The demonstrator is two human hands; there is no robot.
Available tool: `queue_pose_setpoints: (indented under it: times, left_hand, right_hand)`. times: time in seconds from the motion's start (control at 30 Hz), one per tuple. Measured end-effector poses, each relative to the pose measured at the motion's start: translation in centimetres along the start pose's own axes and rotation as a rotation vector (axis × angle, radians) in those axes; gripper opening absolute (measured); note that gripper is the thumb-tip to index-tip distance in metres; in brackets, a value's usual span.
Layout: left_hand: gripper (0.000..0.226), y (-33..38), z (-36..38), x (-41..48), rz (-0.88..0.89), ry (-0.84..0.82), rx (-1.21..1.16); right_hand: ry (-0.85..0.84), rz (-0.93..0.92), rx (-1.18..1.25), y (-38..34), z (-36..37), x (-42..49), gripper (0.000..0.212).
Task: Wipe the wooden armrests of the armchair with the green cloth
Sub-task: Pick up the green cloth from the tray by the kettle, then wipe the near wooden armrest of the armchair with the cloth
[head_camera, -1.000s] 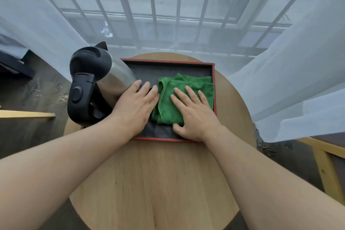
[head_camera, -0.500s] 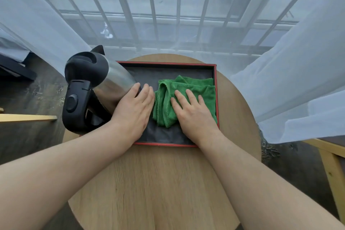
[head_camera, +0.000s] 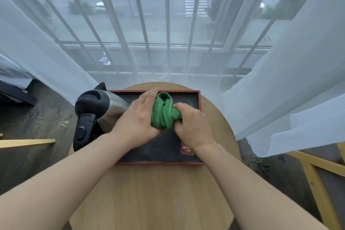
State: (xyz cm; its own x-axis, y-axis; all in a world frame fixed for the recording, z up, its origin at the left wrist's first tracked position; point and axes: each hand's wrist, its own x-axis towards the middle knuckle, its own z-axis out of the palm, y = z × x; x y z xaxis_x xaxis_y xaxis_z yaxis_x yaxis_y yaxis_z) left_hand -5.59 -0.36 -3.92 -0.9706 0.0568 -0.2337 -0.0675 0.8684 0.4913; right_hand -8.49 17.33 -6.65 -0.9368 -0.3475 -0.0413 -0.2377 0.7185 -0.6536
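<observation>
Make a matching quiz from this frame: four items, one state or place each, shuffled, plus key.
Things:
1. green cloth
2. kettle
3. tray
4. left hand

States:
A. red-rimmed, lying on the round table
B. bunched up in the grip of the right hand
C. open, flat against the cloth's left side
D. standing at the tray's left end

Pairs: 1-B, 2-D, 3-A, 4-C
</observation>
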Motion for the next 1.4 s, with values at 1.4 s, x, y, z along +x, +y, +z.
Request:
queue_pose_setpoints:
  times: [1.4]
  left_hand:
    - [0.045,72.9,8.8,-10.5,0.443,-0.823,-0.781]
  right_hand:
    - [0.794,0.581,1.042,20.5,-56.1,-49.1,0.028]
